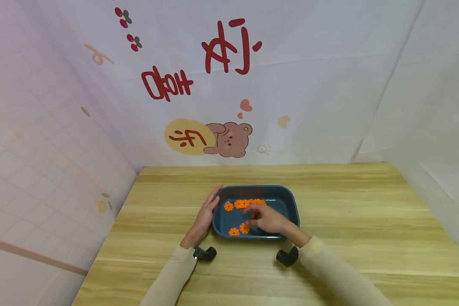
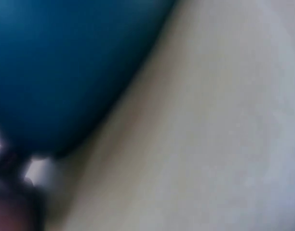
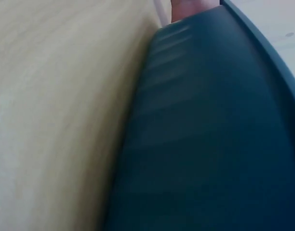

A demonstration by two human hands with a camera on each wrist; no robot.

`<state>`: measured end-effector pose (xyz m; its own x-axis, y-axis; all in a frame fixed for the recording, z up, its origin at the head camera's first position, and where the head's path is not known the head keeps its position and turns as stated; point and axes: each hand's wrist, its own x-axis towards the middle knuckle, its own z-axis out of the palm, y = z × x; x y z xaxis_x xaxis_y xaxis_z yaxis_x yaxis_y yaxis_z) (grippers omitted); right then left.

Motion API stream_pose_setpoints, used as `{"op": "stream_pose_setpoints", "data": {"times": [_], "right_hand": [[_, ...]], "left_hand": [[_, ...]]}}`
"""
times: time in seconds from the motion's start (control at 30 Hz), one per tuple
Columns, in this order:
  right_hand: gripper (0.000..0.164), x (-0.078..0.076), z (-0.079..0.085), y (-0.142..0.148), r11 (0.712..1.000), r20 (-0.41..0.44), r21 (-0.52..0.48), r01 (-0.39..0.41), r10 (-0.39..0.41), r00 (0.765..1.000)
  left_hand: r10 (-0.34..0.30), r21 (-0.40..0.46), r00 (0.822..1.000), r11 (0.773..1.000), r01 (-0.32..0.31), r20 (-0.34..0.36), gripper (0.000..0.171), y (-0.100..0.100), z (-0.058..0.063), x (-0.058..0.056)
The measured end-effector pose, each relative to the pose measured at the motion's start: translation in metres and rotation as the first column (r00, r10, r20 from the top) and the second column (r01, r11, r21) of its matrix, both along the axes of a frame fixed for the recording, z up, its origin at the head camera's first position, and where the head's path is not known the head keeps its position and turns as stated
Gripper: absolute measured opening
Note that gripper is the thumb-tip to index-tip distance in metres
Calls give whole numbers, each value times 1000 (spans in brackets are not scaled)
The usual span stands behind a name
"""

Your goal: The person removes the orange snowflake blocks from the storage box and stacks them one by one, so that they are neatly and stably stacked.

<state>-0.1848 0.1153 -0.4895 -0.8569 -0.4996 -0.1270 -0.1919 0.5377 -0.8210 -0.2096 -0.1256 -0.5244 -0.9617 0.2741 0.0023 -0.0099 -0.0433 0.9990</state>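
Note:
A dark blue rectangular tub (image 1: 229, 221) sits on the table, with several orange notched plastic discs (image 1: 228, 206) inside. Most of these lie in a row toward the far wall; an orange disc (image 1: 233, 232) and another beside it lie near the front wall. My left hand (image 1: 204, 214) rests against the tub's left side, its fingers extended along the rim. Inside the tub, my right hand (image 1: 269, 219) reaches over the discs, thumb and index finger bent but apart. Its thumb tip is by a front disc (image 1: 244, 228); contact is unclear. The tub's outer wall (image 3: 205, 115) fills much of the right wrist view.
The wooden table (image 1: 348, 221) extends around the tub. Behind it hangs a white printed cloth (image 1: 310, 85) with red characters and a bear. A black wrist device (image 1: 205, 254) is on the left wrist, and another black device (image 1: 287, 256) is on the right.

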Motion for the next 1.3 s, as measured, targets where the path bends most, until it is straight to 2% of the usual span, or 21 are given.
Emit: {"op": "stream_pose_setpoints", "data": {"times": [0.3,0.67,1.1,1.3], "right_hand": [[28,4,-4,-3,999,-54,42,4,-1,999],[33,5,-5,-3,998,-103,36,-55,58,993],[27,4,-7,-4,992,-155,101,-78,93,984],[23,4,-6,-5,991,-161,101,-82,98,982]], "left_hand": [[11,13,1000,1000,-10,-17,49,0,-3,0],[3,-1,1000,1000,-3,-25,48,0,-5,0],[-4,7,1000,1000,4,-11,49,0,-3,1],[2,16,1000,1000,-1,-14,49,0,-3,2]]}}
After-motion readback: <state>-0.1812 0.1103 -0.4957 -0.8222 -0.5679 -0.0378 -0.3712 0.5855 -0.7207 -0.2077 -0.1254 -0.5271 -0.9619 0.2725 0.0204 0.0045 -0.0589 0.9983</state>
